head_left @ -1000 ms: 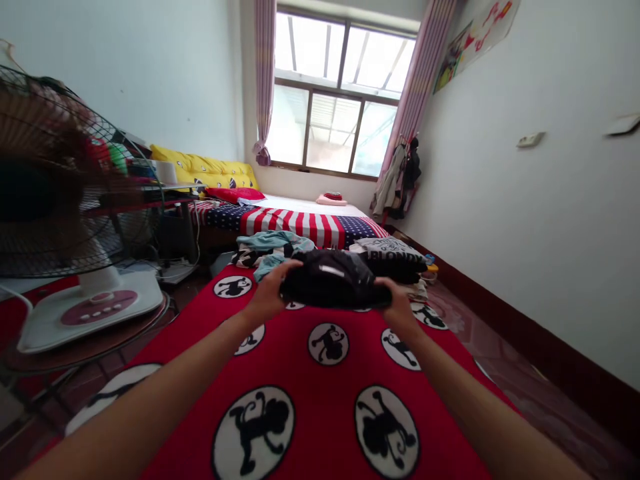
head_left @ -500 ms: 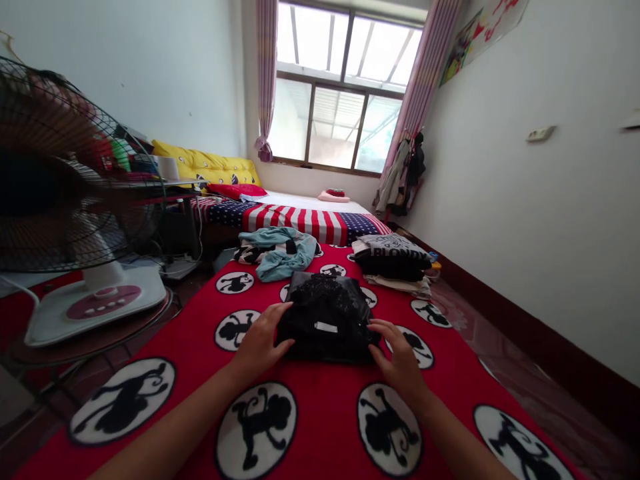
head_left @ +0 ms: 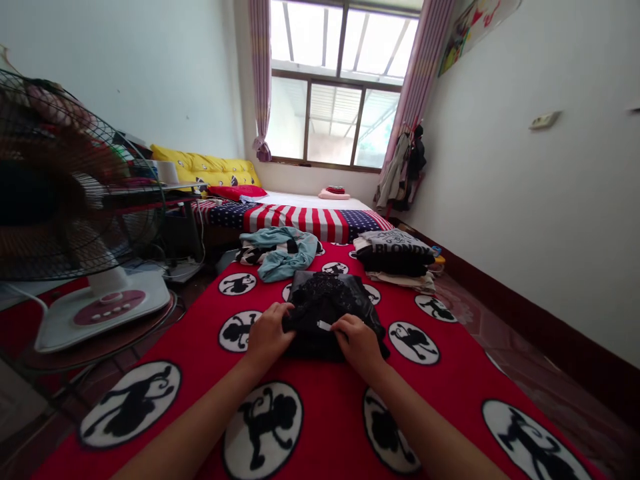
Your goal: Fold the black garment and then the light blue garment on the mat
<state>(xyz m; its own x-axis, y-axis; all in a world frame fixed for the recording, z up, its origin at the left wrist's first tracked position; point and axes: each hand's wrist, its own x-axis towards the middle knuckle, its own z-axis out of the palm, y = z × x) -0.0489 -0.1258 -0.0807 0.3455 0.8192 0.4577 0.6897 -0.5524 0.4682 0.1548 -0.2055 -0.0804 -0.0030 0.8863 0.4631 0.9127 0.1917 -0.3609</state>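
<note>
Centrally, left hand [head_left: 267, 335] and right hand [head_left: 356, 341] clutch a black folded garment [head_left: 325, 300].
It lies mid-frame on the red monkey-print blanket [head_left: 325, 387]; teal clothes [head_left: 286, 252] and a folded stack [head_left: 395, 253] sit beyond, a fan [head_left: 105, 310] at the frame's left.

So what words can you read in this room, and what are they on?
"BLOND" on the folded grey top on the clothes pile; any further letters are hidden.
White tag on the black garment: too small to read.
Wall poster: red marks, too blurred to read.
</note>
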